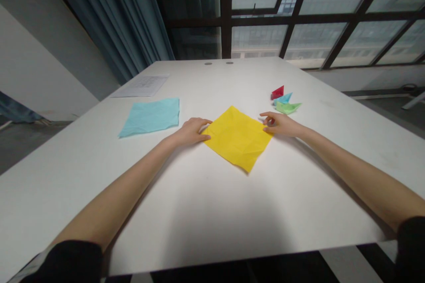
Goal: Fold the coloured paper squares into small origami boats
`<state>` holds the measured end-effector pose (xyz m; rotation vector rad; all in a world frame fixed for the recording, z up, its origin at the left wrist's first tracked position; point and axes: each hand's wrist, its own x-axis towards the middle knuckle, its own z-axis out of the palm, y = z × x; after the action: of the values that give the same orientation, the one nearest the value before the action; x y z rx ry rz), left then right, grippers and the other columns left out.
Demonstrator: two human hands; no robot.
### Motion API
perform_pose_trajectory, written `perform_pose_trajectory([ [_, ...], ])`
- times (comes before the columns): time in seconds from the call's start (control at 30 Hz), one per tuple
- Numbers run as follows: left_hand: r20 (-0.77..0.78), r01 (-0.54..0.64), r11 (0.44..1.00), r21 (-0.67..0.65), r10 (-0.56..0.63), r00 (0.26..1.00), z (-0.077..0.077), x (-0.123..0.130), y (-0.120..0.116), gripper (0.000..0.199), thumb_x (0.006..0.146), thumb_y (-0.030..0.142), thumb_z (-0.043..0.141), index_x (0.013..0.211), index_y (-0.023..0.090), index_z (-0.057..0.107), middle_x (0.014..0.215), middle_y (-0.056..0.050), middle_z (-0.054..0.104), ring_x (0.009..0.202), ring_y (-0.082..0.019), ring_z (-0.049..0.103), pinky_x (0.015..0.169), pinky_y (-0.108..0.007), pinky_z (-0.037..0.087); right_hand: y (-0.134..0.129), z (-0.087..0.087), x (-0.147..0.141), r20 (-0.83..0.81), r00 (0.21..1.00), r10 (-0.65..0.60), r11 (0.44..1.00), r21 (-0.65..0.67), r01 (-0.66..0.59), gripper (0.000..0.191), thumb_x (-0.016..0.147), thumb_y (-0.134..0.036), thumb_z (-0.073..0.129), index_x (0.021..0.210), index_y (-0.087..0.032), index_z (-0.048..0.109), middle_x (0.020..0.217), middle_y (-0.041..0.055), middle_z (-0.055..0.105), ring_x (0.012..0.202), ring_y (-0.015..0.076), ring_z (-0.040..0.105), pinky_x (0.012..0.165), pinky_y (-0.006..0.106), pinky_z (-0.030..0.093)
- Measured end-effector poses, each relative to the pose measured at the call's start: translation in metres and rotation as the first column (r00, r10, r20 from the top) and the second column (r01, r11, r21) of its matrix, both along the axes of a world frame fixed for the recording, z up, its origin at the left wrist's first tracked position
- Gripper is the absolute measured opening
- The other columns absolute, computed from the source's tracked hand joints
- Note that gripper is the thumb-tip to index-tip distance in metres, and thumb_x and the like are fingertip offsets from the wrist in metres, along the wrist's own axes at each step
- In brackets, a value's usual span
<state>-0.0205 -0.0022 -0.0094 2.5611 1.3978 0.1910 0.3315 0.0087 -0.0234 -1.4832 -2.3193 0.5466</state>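
Note:
A square of yellow paper (237,139) lies on the white table, turned so that its corners point left, right, near and far. Faint creases run across it. My left hand (192,131) grips its left corner, the thumb near the edge and the fingers bent beside it. At the right corner my right hand (280,124) pinches the paper between thumb and curled fingers, with one finger raised. Just beyond that hand sit three small folded paper boats: a red boat (277,93), a blue boat (283,99) and a green boat (288,107).
Light blue paper or cloth (151,117) lies flat left of my left hand. Behind it is a printed sheet (141,86). The white table (212,216) reaches back towards the windows (259,40), with a blue curtain (116,13) at the left.

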Motion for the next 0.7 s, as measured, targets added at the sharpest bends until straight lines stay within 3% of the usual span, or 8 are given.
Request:
perform_pose_trajectory([
  [0.17, 0.121, -0.066, 0.997, -0.026, 0.068, 0.990, 0.0015, 0.0011, -0.0002, 0.055, 0.071, 0.032, 0.061, 0.124, 0.019, 0.049, 0.104, -0.007, 0.064, 0.095, -0.022, 0.059, 0.086, -0.034, 0.042, 0.0028, -0.0037, 0.0024, -0.103, 0.995, 0.019, 0.994, -0.104, -0.030, 0.052, 0.072, -0.026, 0.060, 0.122, -0.016, 0.052, 0.082, 0.0037, 0.066, 0.074, 0.0162, 0.061, 0.071, 0.028, 0.049],
  [0.37, 0.183, -0.117, 0.992, -0.042, 0.123, 0.975, 0.0019, 0.0021, -0.0027, 0.057, 0.070, 0.029, 0.058, 0.126, 0.019, 0.048, 0.099, -0.005, 0.066, 0.089, -0.020, 0.061, 0.083, -0.031, 0.044, 0.0005, -0.0002, -0.0011, -0.028, 0.999, 0.044, 0.997, -0.056, -0.046, 0.046, 0.068, -0.042, 0.063, 0.107, -0.017, 0.063, 0.085, 0.0032, 0.064, 0.068, 0.0151, 0.055, 0.063, 0.027, 0.044],
  [0.57, 0.183, -0.086, 0.995, -0.045, 0.093, 0.979, 0.0012, 0.0000, -0.0006, 0.032, 0.071, 0.031, 0.054, 0.099, 0.018, 0.063, 0.094, -0.004, 0.067, 0.087, -0.019, 0.060, 0.080, -0.029, 0.044, 0.0014, -0.0009, 0.0018, -0.139, 0.987, 0.081, 0.986, -0.134, -0.100, 0.027, 0.069, -0.035, 0.060, 0.088, -0.016, 0.061, 0.077, 0.0022, 0.064, 0.067, 0.0155, 0.056, 0.061, 0.026, 0.044],
  [0.7, 0.198, -0.096, 0.995, -0.040, 0.103, 0.975, 0.0007, -0.0018, 0.0013, 0.026, 0.073, 0.032, 0.050, 0.086, 0.016, 0.066, 0.086, -0.004, 0.068, 0.082, -0.019, 0.061, 0.077, -0.029, 0.045, 0.0028, 0.0014, 0.0048, -0.075, 0.986, 0.146, 0.989, -0.005, -0.147, 0.020, 0.072, -0.031, 0.055, 0.083, -0.016, 0.064, 0.076, 0.0030, 0.064, 0.071, 0.0170, 0.056, 0.067, 0.028, 0.044],
])
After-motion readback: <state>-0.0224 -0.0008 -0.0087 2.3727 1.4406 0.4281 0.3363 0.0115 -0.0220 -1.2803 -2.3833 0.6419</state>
